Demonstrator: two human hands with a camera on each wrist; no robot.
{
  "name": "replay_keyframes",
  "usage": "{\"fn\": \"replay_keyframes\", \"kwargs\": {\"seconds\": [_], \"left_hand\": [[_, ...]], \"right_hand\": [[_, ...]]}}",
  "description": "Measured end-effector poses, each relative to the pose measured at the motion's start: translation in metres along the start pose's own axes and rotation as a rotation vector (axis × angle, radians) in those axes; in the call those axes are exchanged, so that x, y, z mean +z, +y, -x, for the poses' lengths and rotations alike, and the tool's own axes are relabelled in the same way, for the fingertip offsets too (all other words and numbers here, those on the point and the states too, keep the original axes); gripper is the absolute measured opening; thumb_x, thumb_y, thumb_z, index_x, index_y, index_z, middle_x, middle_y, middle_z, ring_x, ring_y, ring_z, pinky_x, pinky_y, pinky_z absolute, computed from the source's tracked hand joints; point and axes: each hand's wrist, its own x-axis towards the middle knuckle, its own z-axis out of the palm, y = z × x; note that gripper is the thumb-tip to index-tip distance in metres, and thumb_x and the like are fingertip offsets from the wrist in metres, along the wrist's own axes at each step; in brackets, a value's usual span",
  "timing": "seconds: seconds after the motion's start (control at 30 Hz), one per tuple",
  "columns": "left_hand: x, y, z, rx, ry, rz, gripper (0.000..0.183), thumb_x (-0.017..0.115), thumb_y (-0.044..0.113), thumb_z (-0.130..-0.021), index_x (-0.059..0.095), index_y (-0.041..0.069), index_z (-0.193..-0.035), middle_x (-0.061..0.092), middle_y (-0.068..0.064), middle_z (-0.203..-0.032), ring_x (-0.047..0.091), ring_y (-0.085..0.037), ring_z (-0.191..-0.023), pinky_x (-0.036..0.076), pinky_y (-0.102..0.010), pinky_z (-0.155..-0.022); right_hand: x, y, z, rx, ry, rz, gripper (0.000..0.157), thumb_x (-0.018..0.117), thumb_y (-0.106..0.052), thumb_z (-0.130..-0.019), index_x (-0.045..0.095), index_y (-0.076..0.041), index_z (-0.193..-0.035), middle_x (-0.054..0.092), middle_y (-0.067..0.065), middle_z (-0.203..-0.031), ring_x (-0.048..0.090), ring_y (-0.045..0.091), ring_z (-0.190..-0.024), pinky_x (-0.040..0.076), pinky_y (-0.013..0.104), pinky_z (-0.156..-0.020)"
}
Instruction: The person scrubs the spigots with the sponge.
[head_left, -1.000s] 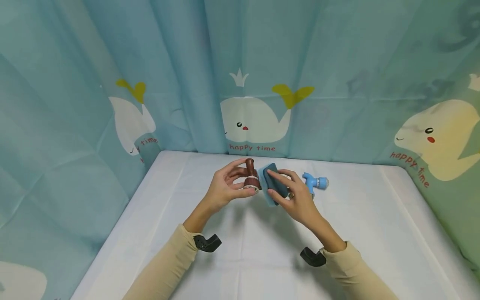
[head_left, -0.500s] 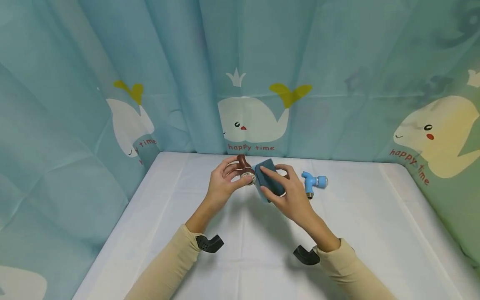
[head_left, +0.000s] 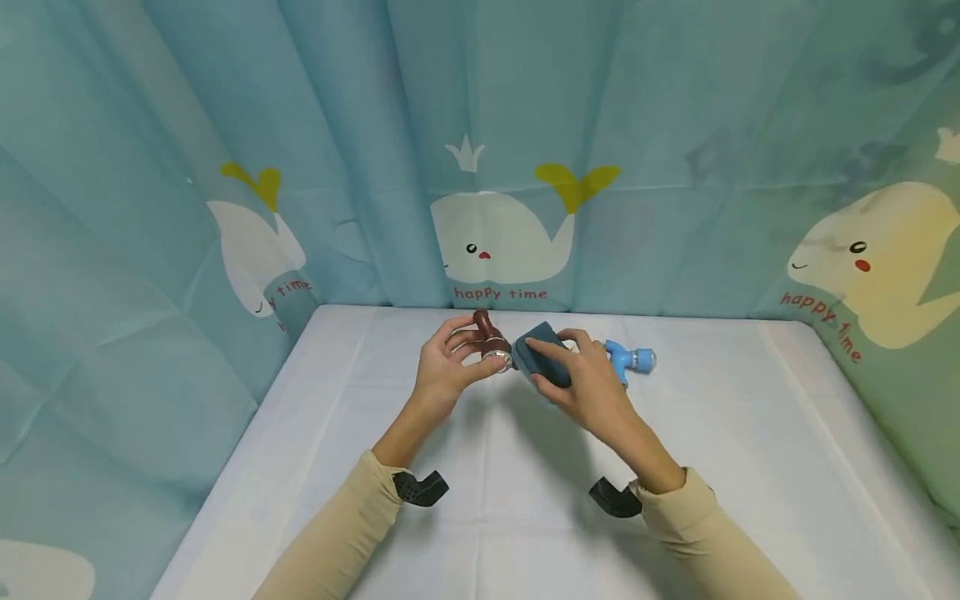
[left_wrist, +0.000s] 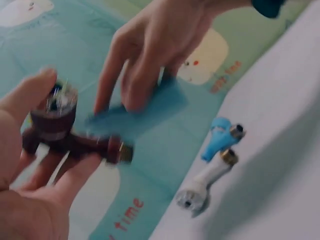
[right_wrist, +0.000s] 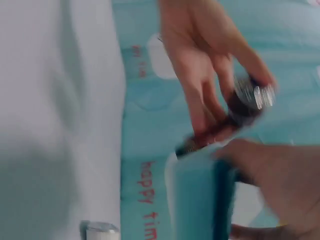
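My left hand [head_left: 441,367] grips a brown tap [head_left: 492,340] in the air, thumb at its clear, shiny knob. In the left wrist view the brown tap [left_wrist: 55,125] shows its brass threaded end pointing away from the palm. My right hand [head_left: 596,387] pinches a two-tone blue sponge [head_left: 547,354] between thumb and fingers, close by the tap's side. The sponge [right_wrist: 197,200] is blurred in the right wrist view, just below the tap's threaded end. Part of the tap's body is hidden behind the left fingers.
A light blue tap [head_left: 632,360] lies on the white table [head_left: 525,533], partly behind the right hand. Beside it in the left wrist view is a white tap [left_wrist: 200,185] with a brass end. A whale-print curtain [head_left: 345,167] hangs round the table's back and sides.
The brown tap has tilted and shifted slightly left and up, its knob turned toward me. The sponge has moved left with it, then back a little right, rubbing near its side.
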Motion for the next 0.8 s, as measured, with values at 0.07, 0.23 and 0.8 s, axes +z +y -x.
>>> {"fn": "replay_keyframes", "kwargs": {"seconds": [0.07, 0.23, 0.8], "left_hand": [[-0.005, 0.001, 0.001, 0.025, -0.082, -0.007, 0.071, 0.083, -0.007, -0.079, 0.054, 0.003, -0.143, 0.065, -0.016, -0.121, 0.066, -0.026, -0.112, 0.06, -0.035, -0.087], [-0.012, 0.007, 0.004, 0.088, -0.256, -0.054, 0.084, 0.093, 0.013, -0.076, 0.052, 0.005, -0.148, 0.064, -0.021, -0.124, 0.062, -0.031, -0.118, 0.057, -0.042, -0.096], [-0.018, 0.014, 0.01, 0.091, -0.459, -0.145, 0.084, 0.087, -0.009, -0.076, 0.048, 0.002, -0.15, 0.044, -0.018, -0.14, 0.058, -0.037, -0.124, 0.054, -0.044, -0.101]], "right_hand": [[-0.007, 0.004, -0.004, 0.042, -0.025, -0.134, 0.048, 0.076, -0.022, -0.095, 0.065, -0.017, -0.141, 0.057, 0.022, -0.135, 0.062, 0.038, -0.103, 0.056, 0.05, -0.079], [-0.016, 0.011, -0.011, 0.092, -0.194, -0.434, 0.051, 0.071, -0.025, -0.1, 0.057, -0.022, -0.149, 0.058, 0.01, -0.144, 0.069, 0.026, -0.097, 0.06, 0.036, -0.071], [-0.027, 0.02, -0.01, 0.009, -0.365, -0.413, 0.045, 0.072, -0.019, -0.098, 0.064, -0.02, -0.143, 0.065, 0.007, -0.135, 0.066, 0.018, -0.088, 0.058, 0.032, -0.071]]}}
